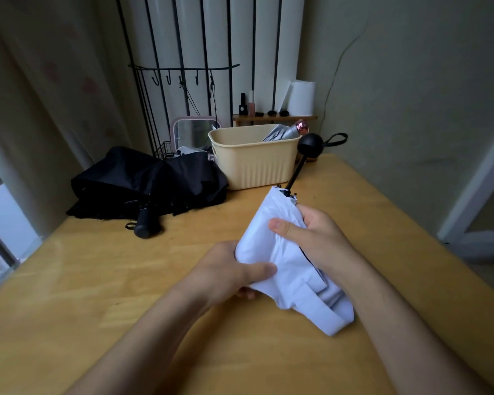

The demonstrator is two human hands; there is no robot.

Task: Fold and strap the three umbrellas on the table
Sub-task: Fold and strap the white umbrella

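A white umbrella (280,240) is held above the wooden table (126,280), its canopy gathered into a bundle, its black round handle (310,145) pointing away from me. My left hand (228,269) grips the bundle from the left, thumb across the fabric. My right hand (314,235) clasps it from the right, thumb on top. A black umbrella (143,181) lies loose and unfolded at the table's back left, handle (143,223) toward me. A grey folded umbrella (283,132) with a pink end sits in the cream basket (254,163).
The cream basket stands at the back middle of the table. Behind it are a pink-framed mirror (193,132), a wire rack with hooks, a small wooden shelf (274,117) with bottles and a paper roll (301,98). A wall runs along the right.
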